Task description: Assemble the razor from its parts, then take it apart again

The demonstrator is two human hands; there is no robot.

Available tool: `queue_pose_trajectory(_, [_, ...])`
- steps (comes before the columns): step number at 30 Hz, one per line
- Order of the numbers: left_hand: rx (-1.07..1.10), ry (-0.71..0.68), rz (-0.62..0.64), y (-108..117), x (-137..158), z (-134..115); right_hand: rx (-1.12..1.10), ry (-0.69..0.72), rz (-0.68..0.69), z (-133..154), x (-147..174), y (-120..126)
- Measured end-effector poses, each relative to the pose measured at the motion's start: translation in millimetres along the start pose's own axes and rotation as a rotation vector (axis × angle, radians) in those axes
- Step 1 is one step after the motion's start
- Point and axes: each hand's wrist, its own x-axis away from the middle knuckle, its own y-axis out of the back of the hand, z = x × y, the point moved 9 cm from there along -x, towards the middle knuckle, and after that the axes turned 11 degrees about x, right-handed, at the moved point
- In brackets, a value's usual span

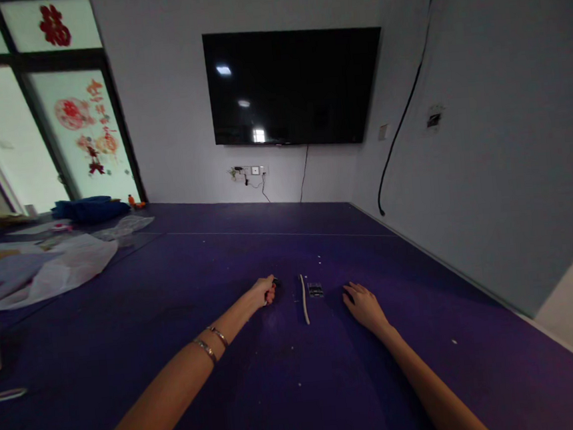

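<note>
Purple counter (pixel 327 392) carries a slim, curved, pale rod (pixel 305 300) beside a flat packet (pixel 316 290). Left of these, the left hand (pixel 262 292) clenches a small black object (pixel 277 282); rightward, the right hand (pixel 364 305) rests, fingers loosely bent.

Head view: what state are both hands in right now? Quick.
Left hand: closed, holding a small dark object, too small to identify.
Right hand: loosely open, palm down at the purple surface, nothing visibly held.
</note>
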Motion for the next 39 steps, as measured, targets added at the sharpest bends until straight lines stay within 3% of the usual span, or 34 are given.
queue_pose_trajectory(3, [-0.018,0.047,-0.077,3,4,2,-0.002,0.0,0.001,0,0,1])
queue_pose_trajectory(7, [-0.018,0.005,-0.12,3,8,-5,-0.014,-0.007,-0.001,0,1,2])
queue_pose_trajectory(20, [0.05,-0.424,-0.092,-16,13,-52,-0.03,-0.02,-0.005,0,2,4])
queue_pose_trajectory(25, [0.039,-0.573,-0.039,-26,18,-59,-0.027,-0.019,-0.002,0,2,6])
queue_pose_trajectory(30, [0.043,-0.584,-0.036,-31,19,-59,-0.022,-0.029,-0.002,0,2,4])
queue_pose_trajectory(39, [-0.06,-0.629,0.124,-51,48,-72,-0.04,-0.037,0.002,-1,2,2])
